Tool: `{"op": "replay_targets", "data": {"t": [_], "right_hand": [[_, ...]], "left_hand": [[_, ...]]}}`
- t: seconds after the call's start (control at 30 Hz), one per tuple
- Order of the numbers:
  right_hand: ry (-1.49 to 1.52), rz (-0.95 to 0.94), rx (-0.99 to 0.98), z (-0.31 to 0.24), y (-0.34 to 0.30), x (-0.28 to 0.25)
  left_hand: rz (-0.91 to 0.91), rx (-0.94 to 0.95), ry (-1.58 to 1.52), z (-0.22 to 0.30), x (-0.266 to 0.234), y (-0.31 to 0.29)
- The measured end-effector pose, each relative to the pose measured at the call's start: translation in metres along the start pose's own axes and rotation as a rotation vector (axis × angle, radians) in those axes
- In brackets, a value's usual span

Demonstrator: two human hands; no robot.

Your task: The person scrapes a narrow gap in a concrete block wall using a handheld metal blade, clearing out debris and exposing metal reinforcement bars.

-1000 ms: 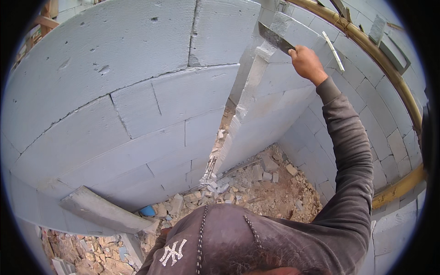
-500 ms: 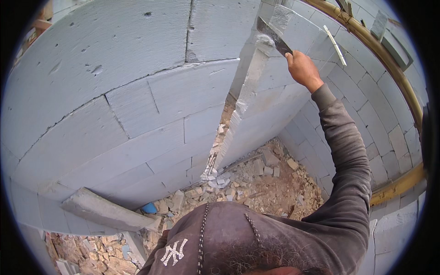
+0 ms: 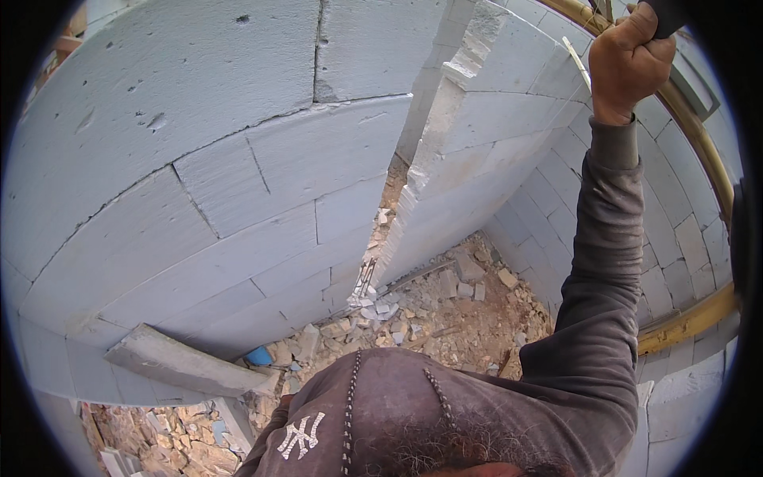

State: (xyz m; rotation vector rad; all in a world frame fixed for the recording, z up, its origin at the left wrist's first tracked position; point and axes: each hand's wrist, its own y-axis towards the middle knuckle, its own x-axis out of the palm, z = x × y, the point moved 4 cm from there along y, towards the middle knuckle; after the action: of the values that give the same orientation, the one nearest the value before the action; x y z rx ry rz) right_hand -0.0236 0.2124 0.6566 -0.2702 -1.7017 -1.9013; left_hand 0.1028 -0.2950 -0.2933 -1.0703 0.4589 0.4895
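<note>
My right hand (image 3: 630, 70) is raised at the upper right, its fingers wrapped round a machete. Of the machete (image 3: 669, 14) only a short dark part shows beside the fist; the rest is cut off by the rim of the picture. Left of the raised arm stands a wall of pale grey blocks (image 3: 238, 159) with a tall upright slot through it. The slot's right-hand edge (image 3: 433, 131) is rough and chipped, with a stepped break near the top. Hand and machete are apart from the wall. My left hand is out of sight.
Rubble and broken block (image 3: 469, 298) cover the ground below. A wooden pole (image 3: 711, 163) curves along the right, with another pole (image 3: 691, 318) lower down. A concrete slab piece (image 3: 183, 362) leans at the lower left, near a blue object (image 3: 259, 357).
My right hand has swung up and to the right with the machete, away from the slot's edge. A chunk at the top of that edge has gone, leaving a rough stepped face.
</note>
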Motion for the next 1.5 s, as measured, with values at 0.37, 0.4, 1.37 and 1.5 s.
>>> {"op": "replay_targets", "data": {"t": [0.37,0.4,1.37,1.5], "right_hand": [[-0.454,-1.370,0.105,0.088,-0.132,-0.021],[-0.407,-1.257,0.068,0.082,-0.114,-0.017],[-0.104,-0.540,0.238,0.049,-0.101,-0.034],[-0.558,-1.588,0.468,0.100,-0.244,-0.088]], "left_hand": [[0.023,0.037,0.001,0.006,0.000,0.014],[0.015,0.033,0.004,0.004,0.001,0.011],[0.004,0.020,0.029,0.006,0.008,0.004],[0.027,0.043,0.021,0.013,0.010,0.014]]}}
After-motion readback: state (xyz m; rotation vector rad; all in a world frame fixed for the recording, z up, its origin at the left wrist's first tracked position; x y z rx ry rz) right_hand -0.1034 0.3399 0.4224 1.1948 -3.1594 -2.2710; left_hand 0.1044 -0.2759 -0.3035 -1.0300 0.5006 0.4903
